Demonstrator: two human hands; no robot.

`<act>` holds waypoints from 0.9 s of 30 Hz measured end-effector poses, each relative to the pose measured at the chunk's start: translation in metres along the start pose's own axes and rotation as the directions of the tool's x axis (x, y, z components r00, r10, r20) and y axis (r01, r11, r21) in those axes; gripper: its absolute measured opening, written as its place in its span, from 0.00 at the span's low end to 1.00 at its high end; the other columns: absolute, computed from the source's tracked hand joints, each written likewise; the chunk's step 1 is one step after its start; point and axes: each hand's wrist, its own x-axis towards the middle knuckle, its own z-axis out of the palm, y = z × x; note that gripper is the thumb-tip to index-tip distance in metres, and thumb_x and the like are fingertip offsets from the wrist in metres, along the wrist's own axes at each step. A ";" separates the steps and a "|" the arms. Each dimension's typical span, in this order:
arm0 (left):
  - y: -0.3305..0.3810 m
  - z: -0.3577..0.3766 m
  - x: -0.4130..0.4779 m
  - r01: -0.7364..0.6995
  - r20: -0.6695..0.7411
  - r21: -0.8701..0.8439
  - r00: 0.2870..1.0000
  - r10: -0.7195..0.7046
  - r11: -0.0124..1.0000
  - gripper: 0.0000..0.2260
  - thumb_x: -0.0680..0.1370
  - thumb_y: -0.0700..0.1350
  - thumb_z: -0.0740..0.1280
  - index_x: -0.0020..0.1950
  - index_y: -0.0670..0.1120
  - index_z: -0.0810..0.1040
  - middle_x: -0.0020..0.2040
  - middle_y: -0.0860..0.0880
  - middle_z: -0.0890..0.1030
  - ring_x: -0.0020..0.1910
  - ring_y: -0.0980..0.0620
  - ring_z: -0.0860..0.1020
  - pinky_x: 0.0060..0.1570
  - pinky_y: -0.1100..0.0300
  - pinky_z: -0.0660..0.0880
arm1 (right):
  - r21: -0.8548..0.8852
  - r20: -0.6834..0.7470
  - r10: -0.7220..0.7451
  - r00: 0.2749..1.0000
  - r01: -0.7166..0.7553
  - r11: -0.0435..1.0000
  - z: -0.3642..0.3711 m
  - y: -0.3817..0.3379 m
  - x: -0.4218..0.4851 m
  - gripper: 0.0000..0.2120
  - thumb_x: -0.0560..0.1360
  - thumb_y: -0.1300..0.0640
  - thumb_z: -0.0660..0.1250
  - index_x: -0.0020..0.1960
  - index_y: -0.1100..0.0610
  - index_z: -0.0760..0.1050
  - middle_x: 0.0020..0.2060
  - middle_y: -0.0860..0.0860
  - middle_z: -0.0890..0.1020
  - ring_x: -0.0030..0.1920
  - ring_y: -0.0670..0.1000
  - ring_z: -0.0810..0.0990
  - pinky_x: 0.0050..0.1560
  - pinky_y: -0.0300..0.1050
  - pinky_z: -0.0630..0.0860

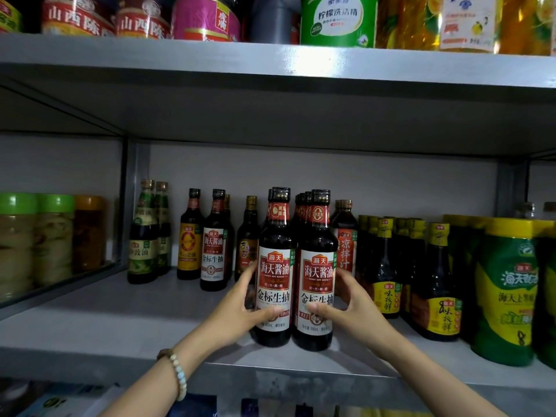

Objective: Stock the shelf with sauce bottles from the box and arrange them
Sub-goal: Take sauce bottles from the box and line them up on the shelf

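While your left hand (pixel 237 308) curls round the left bottle (pixel 275 266) and your right hand (pixel 352 308) round the right bottle (pixel 319 266), both upright near the shelf (pixel 120 320) front, grip low on the labels: they are probably heavy, slick and breakable, and the row behind (pixel 302 203) stands close.

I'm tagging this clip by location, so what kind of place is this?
Likely a small grocery shop or its stockroom: grey metal shelving holds rows of matching soy sauce bottles, with a green dish detergent bottle higher up.
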 end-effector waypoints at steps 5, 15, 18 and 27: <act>0.000 0.000 0.000 0.008 0.013 -0.045 1.000 -0.008 0.999 0.42 0.70 0.42 0.74 0.75 0.55 0.52 0.64 0.62 0.71 0.56 0.75 0.71 0.51 0.75 0.72 | -0.006 0.007 0.003 1.000 -0.003 1.000 0.001 0.003 0.002 0.38 0.65 0.51 0.77 0.70 0.49 0.63 0.59 0.39 0.77 0.58 0.35 0.74 0.52 0.28 0.71; -0.003 -0.003 0.001 0.019 0.036 -0.048 0.999 -0.017 0.999 0.42 0.70 0.43 0.73 0.75 0.57 0.50 0.68 0.60 0.67 0.59 0.74 0.68 0.53 0.73 0.72 | -0.020 0.009 0.006 1.000 -0.006 1.000 0.003 0.006 0.004 0.34 0.66 0.53 0.77 0.67 0.47 0.64 0.61 0.42 0.76 0.61 0.39 0.74 0.57 0.33 0.71; -0.003 -0.003 0.001 0.020 0.033 -0.056 0.999 -0.018 0.998 0.42 0.71 0.41 0.72 0.75 0.57 0.49 0.68 0.60 0.66 0.58 0.75 0.67 0.51 0.74 0.72 | -0.021 0.014 0.002 1.000 -0.002 1.000 0.003 0.006 0.004 0.34 0.66 0.53 0.77 0.66 0.47 0.63 0.61 0.42 0.76 0.62 0.40 0.74 0.58 0.32 0.70; -0.001 -0.004 -0.001 0.038 0.004 -0.003 0.999 -0.038 0.999 0.46 0.67 0.50 0.76 0.75 0.59 0.48 0.62 0.66 0.69 0.59 0.69 0.72 0.62 0.59 0.73 | 0.076 0.100 0.076 0.992 -0.083 0.994 -0.001 -0.005 0.002 0.44 0.68 0.51 0.75 0.74 0.44 0.50 0.64 0.41 0.69 0.53 0.32 0.70 0.42 0.27 0.72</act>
